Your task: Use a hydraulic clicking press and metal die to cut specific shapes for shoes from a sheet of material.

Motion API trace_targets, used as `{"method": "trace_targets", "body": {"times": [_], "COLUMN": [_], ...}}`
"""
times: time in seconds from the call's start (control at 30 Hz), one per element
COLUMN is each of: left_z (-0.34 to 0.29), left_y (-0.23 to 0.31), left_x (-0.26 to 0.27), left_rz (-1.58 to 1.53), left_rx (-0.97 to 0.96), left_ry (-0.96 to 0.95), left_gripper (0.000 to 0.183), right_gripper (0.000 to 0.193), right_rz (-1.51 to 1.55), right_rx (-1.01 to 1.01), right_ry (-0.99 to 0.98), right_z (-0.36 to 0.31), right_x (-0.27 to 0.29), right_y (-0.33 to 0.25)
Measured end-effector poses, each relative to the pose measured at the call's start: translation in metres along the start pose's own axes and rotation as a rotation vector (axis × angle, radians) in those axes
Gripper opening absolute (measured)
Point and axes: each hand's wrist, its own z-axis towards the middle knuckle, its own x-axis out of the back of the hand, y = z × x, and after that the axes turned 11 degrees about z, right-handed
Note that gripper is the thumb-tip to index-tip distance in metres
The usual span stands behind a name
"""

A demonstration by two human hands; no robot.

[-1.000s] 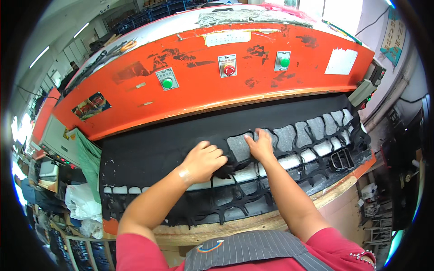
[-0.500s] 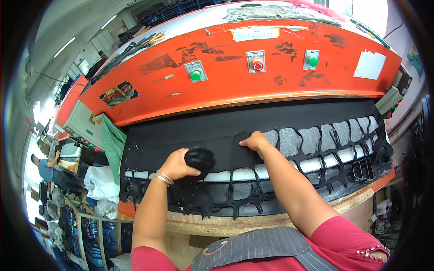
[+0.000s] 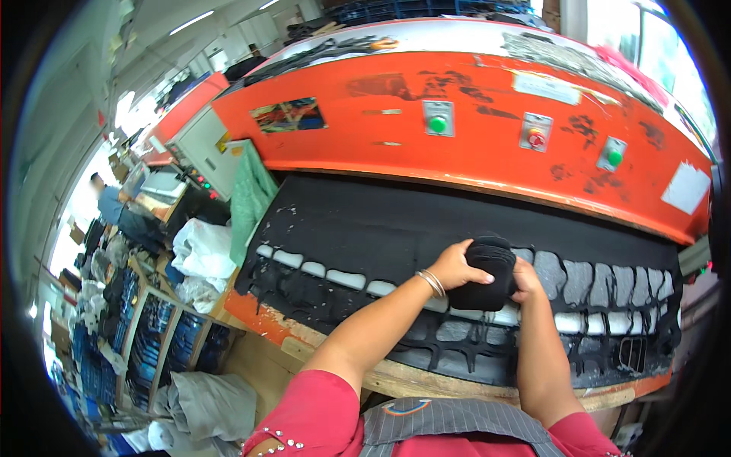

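Note:
My left hand (image 3: 459,268) grips a thick stack of black cut-out pieces (image 3: 484,288), its thumb across the top and the fingers around the far side. At the stack's right edge my right hand (image 3: 525,280) is closed on it too, its fingertips partly hidden. Under both hands lies a black sheet (image 3: 365,213) on the bed of an orange machine. The sheet's near part is a web of black offcut strips (image 3: 426,354) with gaps showing pale board. A metal cutting die (image 3: 631,353) rests on the web at the right.
The orange machine front (image 3: 365,141) rises behind the bed, with green buttons (image 3: 436,123) and a red stop button (image 3: 536,138). A green cloth (image 3: 253,198) hangs at its left end. White bags (image 3: 204,247) and a slatted rack (image 3: 145,335) stand left; another person (image 3: 118,206) works farther off.
My left hand has carried its stack rightward to meet my right hand, and both now hold it. The view has swung left, so the machine sits farther right.

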Motion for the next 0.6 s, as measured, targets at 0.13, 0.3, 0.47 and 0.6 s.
{"method": "trace_targets", "body": {"times": [0.13,0.3,0.47,0.6], "left_z": [-0.068,-0.122,-0.148,-0.125], "left_y": [0.044,0.066,-0.018,0.012], "left_x": [0.053,0.161,0.252,0.263], "left_rz": [-0.196,0.775,1.231,1.156], "left_rx": [-0.059,-0.271,0.018,0.113], "left_ry": [0.074,0.271,0.183,-0.043], "left_gripper": [0.074,0.1,0.091,0.047], "right_gripper": [0.019,0.031,0.076,0.071], "right_rz": [-0.14,-1.072,-1.24,-1.011], "right_rx": [0.012,0.548,0.268,-0.082], "right_ry": [0.197,0.604,0.77,0.812], "right_z": [-0.002,0.013,0.07,0.107], "right_x": [0.003,-0.015,-0.124,-0.117], "right_y": [0.006,0.028,0.057,0.08]}}
